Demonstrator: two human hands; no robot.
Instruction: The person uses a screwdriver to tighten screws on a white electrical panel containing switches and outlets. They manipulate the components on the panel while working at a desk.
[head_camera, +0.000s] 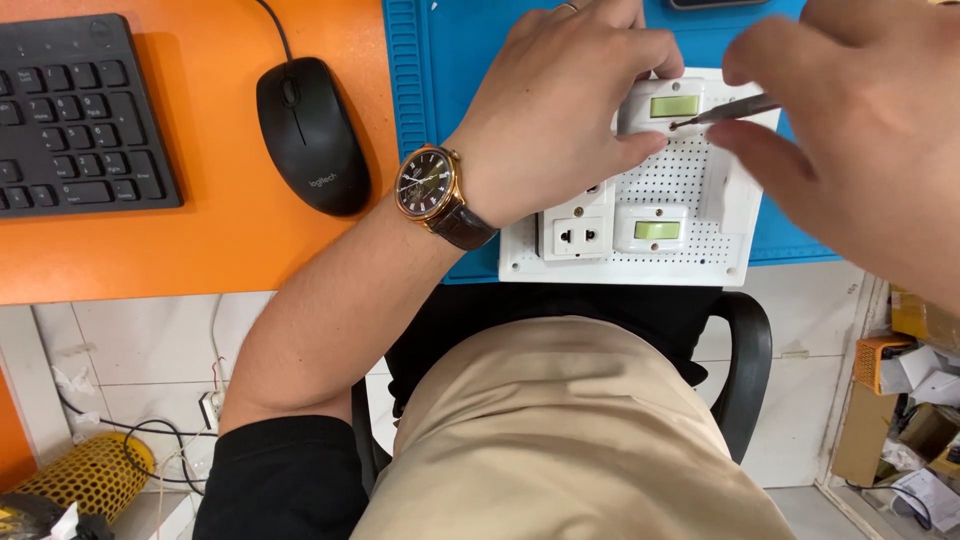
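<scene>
Well left of your hands, a black keyboard (80, 115) and mouse (312, 135) leave bare orange desk (215, 240) as free room. Your left hand (560, 110) closes around the upper switch module (668, 106), apparently steadying it on the white perforated board (690, 180), whose near edge hangs just past the blue mat (450, 60). Just beside it, your right hand (850, 130) pinches a thin metal tool (730, 112), its tip on that module.

Bright even light, right hand (860, 130) perhaps blurred

— Where's the switch board (725, 215)?
— On the mat (440, 70), at the worktop (210, 230) edge nearest the person.
— And left of it?
— The mouse (310, 135), then the keyboard (80, 115) further left.
</scene>
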